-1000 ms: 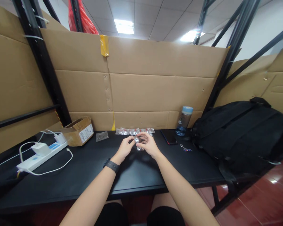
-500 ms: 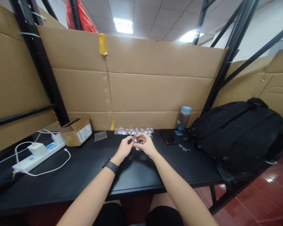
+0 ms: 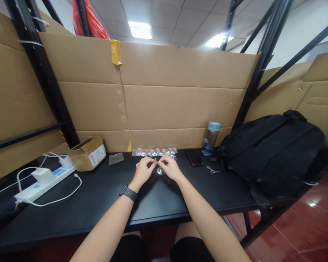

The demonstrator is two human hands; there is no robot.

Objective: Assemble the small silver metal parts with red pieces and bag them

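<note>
Fingertips of my left hand (image 3: 145,169) and my right hand (image 3: 169,168) meet in pinches around a small object (image 3: 156,161), too small to make out. Just under my right fingers a shiny round piece (image 3: 160,170) rests on the black table (image 3: 104,196). Behind both hands lies a row of clear plastic packets (image 3: 153,151) with red spots, along the cardboard wall. A flat clear bag (image 3: 116,158) is to the left of the row.
An open cardboard box (image 3: 89,154) and a white power strip (image 3: 45,182) with cables stand left. On the right are a phone (image 3: 194,158), a small corded trinket (image 3: 213,170), a blue-lidded bottle (image 3: 210,140) and a black backpack (image 3: 276,156).
Between my fingertips the held object has turned and now looks narrower. More of the round piece below shows. The whole view has shifted slightly.
</note>
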